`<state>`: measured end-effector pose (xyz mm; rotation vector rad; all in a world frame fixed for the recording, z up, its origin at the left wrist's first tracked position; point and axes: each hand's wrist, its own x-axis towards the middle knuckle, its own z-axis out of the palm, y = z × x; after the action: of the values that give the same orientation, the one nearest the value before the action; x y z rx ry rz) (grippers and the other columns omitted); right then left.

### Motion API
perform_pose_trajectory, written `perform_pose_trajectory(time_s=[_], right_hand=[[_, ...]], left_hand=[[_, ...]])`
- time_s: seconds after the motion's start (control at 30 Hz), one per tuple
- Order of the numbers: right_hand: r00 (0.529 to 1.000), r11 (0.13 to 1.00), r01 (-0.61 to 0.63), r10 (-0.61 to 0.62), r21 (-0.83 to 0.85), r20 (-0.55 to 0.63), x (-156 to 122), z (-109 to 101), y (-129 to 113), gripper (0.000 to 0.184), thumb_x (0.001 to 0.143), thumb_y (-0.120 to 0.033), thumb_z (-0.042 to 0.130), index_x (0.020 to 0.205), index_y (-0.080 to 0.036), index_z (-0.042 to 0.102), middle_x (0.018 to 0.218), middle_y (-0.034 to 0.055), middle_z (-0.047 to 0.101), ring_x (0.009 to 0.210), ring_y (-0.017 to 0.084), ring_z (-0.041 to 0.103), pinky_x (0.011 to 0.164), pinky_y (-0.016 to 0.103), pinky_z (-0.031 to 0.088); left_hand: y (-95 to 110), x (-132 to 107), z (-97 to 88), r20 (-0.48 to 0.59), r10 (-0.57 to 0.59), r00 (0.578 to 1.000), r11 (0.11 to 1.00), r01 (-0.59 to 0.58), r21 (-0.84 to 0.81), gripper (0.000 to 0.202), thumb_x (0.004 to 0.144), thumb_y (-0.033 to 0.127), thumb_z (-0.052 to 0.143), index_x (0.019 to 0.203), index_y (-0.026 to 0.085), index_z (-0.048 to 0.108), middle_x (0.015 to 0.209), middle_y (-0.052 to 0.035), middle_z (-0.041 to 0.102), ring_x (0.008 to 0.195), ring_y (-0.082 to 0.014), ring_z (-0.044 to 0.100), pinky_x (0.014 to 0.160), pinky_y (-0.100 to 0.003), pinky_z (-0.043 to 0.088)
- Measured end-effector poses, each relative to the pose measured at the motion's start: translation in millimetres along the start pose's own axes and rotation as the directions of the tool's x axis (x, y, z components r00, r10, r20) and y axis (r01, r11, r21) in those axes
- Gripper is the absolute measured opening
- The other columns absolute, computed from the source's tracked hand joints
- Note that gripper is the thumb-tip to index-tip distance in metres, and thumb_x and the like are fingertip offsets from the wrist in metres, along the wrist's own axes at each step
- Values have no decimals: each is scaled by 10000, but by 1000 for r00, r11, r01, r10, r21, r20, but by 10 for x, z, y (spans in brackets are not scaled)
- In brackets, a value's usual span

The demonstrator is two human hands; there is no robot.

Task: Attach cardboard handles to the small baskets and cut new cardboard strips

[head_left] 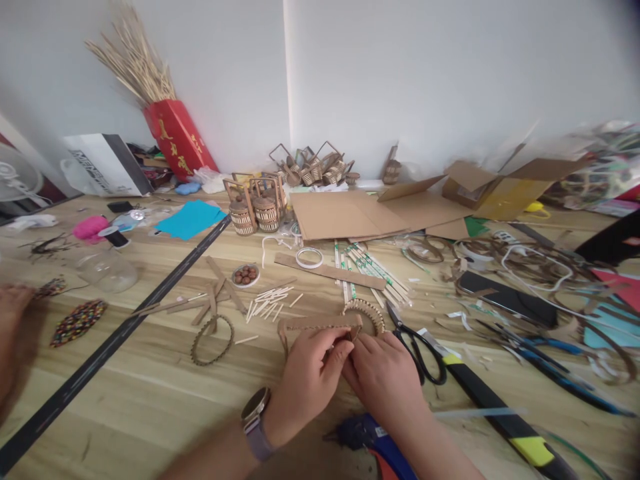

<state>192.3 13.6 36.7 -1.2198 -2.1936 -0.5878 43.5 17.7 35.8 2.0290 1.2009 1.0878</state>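
Observation:
My left hand (309, 373), with a watch on the wrist, pinches a bent brown cardboard strip (313, 323) near its right corner. Close against it, my right hand (387, 377) has its fingers curled on the same corner; the fingertips are partly hidden. One end of the strip bends down at the left. Just behind my right hand lies a curved band of short sticks (376, 315). Black-handled scissors (423, 353) rest to its right. A blue glue gun (370, 433) lies under my right forearm. A braided oval ring (213, 340) sits to the left.
Several small stick baskets (267, 212) stand behind, near flat cardboard (345, 217). Loose sticks (270, 303), a bowl of brown beads (245, 275) and cardboard strips lie mid-table. A utility knife (495, 407), pliers (555, 367) and a phone (507, 298) are right. Another person's hand (14, 303) is far left.

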Motion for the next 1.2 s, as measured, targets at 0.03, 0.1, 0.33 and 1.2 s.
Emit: perform_pose_trajectory(time_s=[0.03, 0.1, 0.33, 1.2], right_hand=[[1000, 1000, 1, -1, 0, -1, 2, -2, 0, 356, 968, -196, 417, 645, -204, 566, 533, 9, 552, 503, 147, 474, 611, 332, 258], [1000, 1000, 4, -4, 2, -2, 8, -6, 0, 358, 967, -192, 416, 645, -202, 573, 530, 9, 557, 500, 144, 474, 609, 332, 257], [999, 999, -10, 11, 37, -34, 29, -18, -4, 463, 1004, -217, 329, 599, -199, 553, 516, 8, 539, 495, 147, 452, 596, 322, 266], [996, 997, 4, 3, 83, -92, 9, 47, -28, 426, 935, -108, 368, 552, -207, 528, 507, 5, 516, 489, 148, 445, 590, 305, 287]], left_hand=[[1, -1, 3, -7, 4, 1000, 1000, -3, 8, 301, 981, 359, 464, 1086, 181, 683, 1037, -101, 742, 965, -248, 686, 855, -372, 536], [5, -4, 7, -12, 6, 1000, 1000, -6, 12, 310, 983, 362, 455, 1086, 180, 683, 1037, -102, 741, 964, -248, 683, 848, -371, 537], [51, -24, -4, -14, -34, 999, 999, 34, -29, 281, 970, 345, 469, 1090, 194, 674, 1044, -79, 730, 978, -235, 665, 869, -371, 521], [102, 3, 56, 57, 148, 987, 850, -157, 502, 310, 1022, 279, 283, 952, 175, 567, 851, -89, 666, 789, -276, 622, 712, -448, 509]])
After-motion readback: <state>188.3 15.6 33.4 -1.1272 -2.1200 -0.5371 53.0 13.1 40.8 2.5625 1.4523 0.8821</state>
